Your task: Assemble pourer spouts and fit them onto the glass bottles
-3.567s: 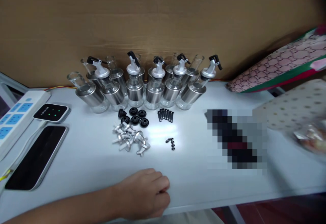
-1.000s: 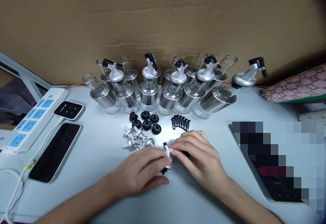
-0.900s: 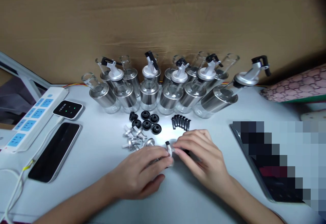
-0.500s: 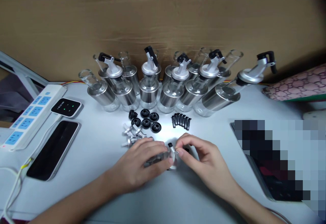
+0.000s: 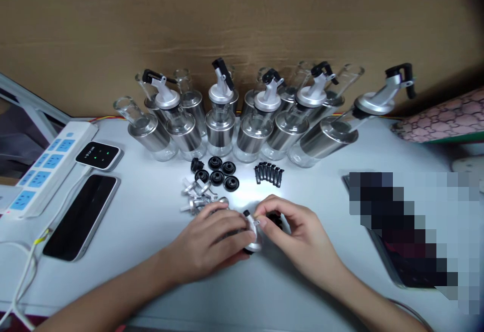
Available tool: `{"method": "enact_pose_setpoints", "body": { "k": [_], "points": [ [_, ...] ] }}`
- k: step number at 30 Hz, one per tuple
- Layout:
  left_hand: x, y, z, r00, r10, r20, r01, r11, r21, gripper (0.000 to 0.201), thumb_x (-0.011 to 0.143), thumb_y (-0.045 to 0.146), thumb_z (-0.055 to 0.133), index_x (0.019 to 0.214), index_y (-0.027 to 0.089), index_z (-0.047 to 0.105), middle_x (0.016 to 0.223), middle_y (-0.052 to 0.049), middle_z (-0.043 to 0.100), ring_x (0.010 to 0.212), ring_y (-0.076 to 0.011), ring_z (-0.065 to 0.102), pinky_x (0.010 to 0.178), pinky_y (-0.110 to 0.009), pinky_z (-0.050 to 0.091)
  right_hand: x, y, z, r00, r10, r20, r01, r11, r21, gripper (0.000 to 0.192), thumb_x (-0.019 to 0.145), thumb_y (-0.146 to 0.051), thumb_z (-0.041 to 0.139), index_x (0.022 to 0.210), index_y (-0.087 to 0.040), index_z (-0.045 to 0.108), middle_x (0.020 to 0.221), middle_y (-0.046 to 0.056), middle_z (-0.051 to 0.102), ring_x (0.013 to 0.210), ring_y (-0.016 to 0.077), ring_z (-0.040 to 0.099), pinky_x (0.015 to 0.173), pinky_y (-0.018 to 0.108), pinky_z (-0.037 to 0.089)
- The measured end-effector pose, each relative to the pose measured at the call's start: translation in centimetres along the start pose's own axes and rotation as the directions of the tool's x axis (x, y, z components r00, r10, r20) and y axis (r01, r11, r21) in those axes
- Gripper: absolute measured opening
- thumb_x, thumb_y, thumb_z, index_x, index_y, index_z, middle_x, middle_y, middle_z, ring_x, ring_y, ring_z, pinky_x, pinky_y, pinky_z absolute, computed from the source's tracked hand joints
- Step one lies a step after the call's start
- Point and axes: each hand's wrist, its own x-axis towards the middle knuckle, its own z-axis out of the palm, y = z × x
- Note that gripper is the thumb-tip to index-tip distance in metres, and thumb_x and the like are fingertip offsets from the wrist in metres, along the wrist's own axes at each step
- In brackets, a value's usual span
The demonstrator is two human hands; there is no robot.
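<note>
My left hand (image 5: 214, 239) is closed around a silver bottle pourer (image 5: 254, 244) with a black tip, low over the table. Its fingers cover most of the pourer's left side. My right hand (image 5: 297, 226) pinches thumb and forefinger together at the small lug on the pourer's spout; whatever is between those fingertips is too small to make out. Several loose silver pourer tops (image 5: 197, 202) lie just beyond my left hand. Round black stoppers (image 5: 217, 178) and a row of black levers (image 5: 268, 173) are farther back. Small black parts (image 5: 277, 219) show partly behind my right hand.
Glass-and-steel bottles (image 5: 220, 128) stand in rows along a cardboard wall (image 5: 242, 14), several fitted with pourers. At left are a power strip (image 5: 49, 171), a small black-screened device (image 5: 99, 155), a phone (image 5: 81, 216) and a white cable. A partly pixelated dark device (image 5: 401, 266) lies at right.
The pourer and both hands have shifted slightly left in the view. More of the black parts behind my right hand now shows. The camera view has tilted a little.
</note>
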Motion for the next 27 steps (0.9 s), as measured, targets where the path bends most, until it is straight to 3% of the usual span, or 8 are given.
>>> {"method": "enact_pose_setpoints", "body": {
  "k": [10,15,20,27],
  "points": [
    [0.2,-0.1,-0.3,0.999,-0.042,-0.023,0.044,0.994,0.105,0.018,0.099,0.021,0.046,0.111,0.015,0.059,0.096,-0.004,0.072,0.094,-0.0143,0.060,0.109,-0.038,0.027,0.0,0.9,-0.3,0.960,-0.276,-0.035,0.263,0.941,-0.214,0.007,0.089,-0.015,0.059,0.086,-0.020,0.063,0.079,0.000,0.067,0.075,0.0136,0.060,0.070,0.028,0.045],
    [0.5,-0.6,-1.2,0.996,-0.093,-0.013,0.094,0.984,0.154,0.020,0.100,0.025,0.044,0.111,0.015,0.058,0.097,-0.005,0.073,0.092,-0.0148,0.062,0.105,-0.036,0.031,0.5,2.0,-0.9,0.933,-0.360,0.001,0.317,0.819,-0.477,0.012,0.091,-0.016,0.057,0.096,-0.015,0.068,0.082,0.005,0.066,0.079,0.0191,0.057,0.072,0.035,0.041],
    [0.8,-0.9,-1.8,0.991,-0.121,-0.048,0.128,0.974,0.186,0.020,0.100,0.028,0.045,0.108,0.017,0.059,0.093,-0.005,0.074,0.088,-0.0154,0.065,0.102,-0.036,0.033,1.1,3.3,-1.3,0.962,-0.273,0.031,0.208,0.649,-0.732,0.025,0.090,-0.021,0.059,0.110,-0.011,0.070,0.077,0.007,0.060,0.077,0.0243,0.052,0.064,0.036,0.038],
    [0.8,-1.2,-1.8,0.992,-0.124,-0.039,0.129,0.970,0.208,0.023,0.101,0.030,0.041,0.106,0.016,0.059,0.091,-0.005,0.073,0.087,-0.0161,0.064,0.100,-0.035,0.033,1.0,3.5,-1.1,0.982,-0.172,0.073,0.164,0.604,-0.780,0.030,0.088,-0.025,0.061,0.113,-0.012,0.069,0.082,0.009,0.060,0.081,0.0258,0.052,0.068,0.038,0.040]
  ]
}}
